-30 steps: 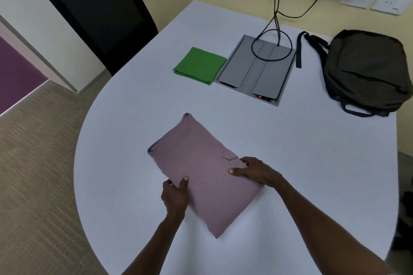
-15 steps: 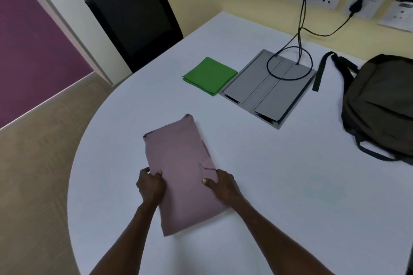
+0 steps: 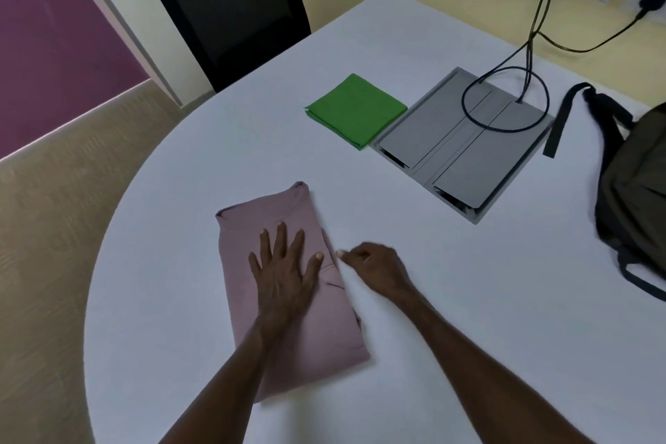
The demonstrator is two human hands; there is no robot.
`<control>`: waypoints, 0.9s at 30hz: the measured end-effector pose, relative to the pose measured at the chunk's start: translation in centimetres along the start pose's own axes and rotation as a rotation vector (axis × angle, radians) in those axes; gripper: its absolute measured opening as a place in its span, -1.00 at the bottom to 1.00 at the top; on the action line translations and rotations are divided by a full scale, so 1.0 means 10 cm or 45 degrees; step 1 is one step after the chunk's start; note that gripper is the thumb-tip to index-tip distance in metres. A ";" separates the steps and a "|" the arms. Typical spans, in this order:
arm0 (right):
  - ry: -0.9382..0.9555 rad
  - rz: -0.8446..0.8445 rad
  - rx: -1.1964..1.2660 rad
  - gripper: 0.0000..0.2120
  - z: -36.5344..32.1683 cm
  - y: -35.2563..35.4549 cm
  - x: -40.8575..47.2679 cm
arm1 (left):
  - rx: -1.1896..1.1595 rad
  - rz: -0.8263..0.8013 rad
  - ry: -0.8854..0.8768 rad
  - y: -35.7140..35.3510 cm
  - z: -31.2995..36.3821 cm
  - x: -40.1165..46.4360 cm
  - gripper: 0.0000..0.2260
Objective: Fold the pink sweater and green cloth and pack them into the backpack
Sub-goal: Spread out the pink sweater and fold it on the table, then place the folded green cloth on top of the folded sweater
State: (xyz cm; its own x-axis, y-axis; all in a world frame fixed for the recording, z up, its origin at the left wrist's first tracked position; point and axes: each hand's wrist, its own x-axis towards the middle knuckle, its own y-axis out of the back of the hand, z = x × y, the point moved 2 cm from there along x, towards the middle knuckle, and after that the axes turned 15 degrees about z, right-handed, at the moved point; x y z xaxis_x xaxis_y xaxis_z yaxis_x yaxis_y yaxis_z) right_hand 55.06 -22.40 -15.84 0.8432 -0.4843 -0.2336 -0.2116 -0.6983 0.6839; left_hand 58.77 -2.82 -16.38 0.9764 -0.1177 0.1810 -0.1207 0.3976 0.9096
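The pink sweater (image 3: pixel 324 328) lies folded into a narrow rectangle near the table's front edge. My left hand (image 3: pixel 283 270) presses flat on its upper half with fingers spread. Just off the sweater's right edge, my right hand (image 3: pixel 374 263) rests on the white table (image 3: pixel 468 299); it is blurred, its fingers are curled and nothing shows in it. The green cloth (image 3: pixel 356 110) sits folded into a square farther back. The dark backpack (image 3: pixel 634 198) lies at the right edge, partly cut off, with one strap trailing towards the middle.
A grey cable hatch (image 3: pixel 465 151) is set into the table between the green cloth and the backpack, with black cables (image 3: pixel 533 40) looping up to wall sockets. A black chair (image 3: pixel 230 4) stands behind the table's far left side.
My left hand has let go of the sweater's left edge and now lies flat on top. My right hand has come off the sweater's right side onto the table. The view has shifted closer.
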 end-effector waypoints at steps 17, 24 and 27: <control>0.718 0.506 -0.700 -0.79 -0.53 0.07 2.33 | 0.096 0.158 -0.007 -0.22 -0.07 -0.03 -0.49; 0.961 0.375 -0.923 -0.77 -0.62 0.00 2.45 | 0.075 0.182 -0.016 -0.24 -0.08 -0.03 -0.48; 0.948 0.440 -0.885 -0.79 -0.68 0.03 2.43 | 0.068 0.193 -0.030 -0.24 -0.08 -0.03 -0.48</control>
State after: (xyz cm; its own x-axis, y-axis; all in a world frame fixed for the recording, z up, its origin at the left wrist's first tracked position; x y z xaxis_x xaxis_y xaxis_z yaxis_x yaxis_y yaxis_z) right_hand 78.88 -30.80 -16.57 0.9303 0.0091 0.3666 -0.3664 -0.0186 0.9303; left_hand 58.89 -3.04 -18.89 0.9419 -0.0818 0.3257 -0.2761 0.3634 0.8898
